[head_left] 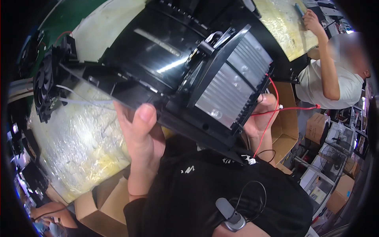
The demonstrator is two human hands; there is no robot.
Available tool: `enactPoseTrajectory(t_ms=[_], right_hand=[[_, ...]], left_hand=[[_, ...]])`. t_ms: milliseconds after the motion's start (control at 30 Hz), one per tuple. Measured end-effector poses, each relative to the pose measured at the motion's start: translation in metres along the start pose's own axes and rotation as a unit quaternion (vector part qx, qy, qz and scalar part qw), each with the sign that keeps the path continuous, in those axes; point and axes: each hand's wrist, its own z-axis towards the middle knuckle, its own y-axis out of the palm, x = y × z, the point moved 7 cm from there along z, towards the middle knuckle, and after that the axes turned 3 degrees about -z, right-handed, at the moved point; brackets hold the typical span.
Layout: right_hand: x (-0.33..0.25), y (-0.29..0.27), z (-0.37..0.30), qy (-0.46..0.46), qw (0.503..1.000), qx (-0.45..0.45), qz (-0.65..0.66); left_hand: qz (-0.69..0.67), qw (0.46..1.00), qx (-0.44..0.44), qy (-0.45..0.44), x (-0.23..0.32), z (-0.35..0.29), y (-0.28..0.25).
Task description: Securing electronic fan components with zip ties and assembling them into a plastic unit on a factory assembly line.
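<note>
Held up in front of me is a large black plastic housing (146, 51) with a glossy curved panel. A silver finned heat sink (231, 85) sits at its right end. My left hand (140, 128) grips the near edge, thumb on top and fingers hidden underneath. My right hand (262, 114) grips the right end beside the heat sink, its fingers partly hidden. From this end hang red wires (275, 93) with small white connectors. At the left a black fan (43, 85) shows by the housing, with pale cables (85, 102) running from it; whether it is attached I cannot tell.
Under the housing lies a work surface wrapped in clear plastic film (79, 146). An open cardboard box (104, 205) stands at lower left, another cardboard box (287, 122) behind my right hand. A co-worker (331, 79) at upper right raises an arm. More boxes and shelving (329, 154) line the right.
</note>
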Motion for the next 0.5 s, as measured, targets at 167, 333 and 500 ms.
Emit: enactPoseTrajectory(t_ms=[167, 333, 500], right_hand=[[-0.007, -0.024, -0.007, 0.011, 0.997, 0.047, -0.054], [-0.01, -0.025, 0.0, 0.029, 0.997, -0.005, -0.067], [-0.014, -0.033, 0.007, 0.027, 0.997, -0.058, -0.049]], left_hand=[[0.028, 0.999, 0.029, 0.015, -0.004, 0.002, -0.008], [0.053, 0.997, 0.051, 0.038, 0.017, 0.004, 0.009], [0.075, 0.996, 0.013, 0.056, 0.009, 0.013, 0.014]])
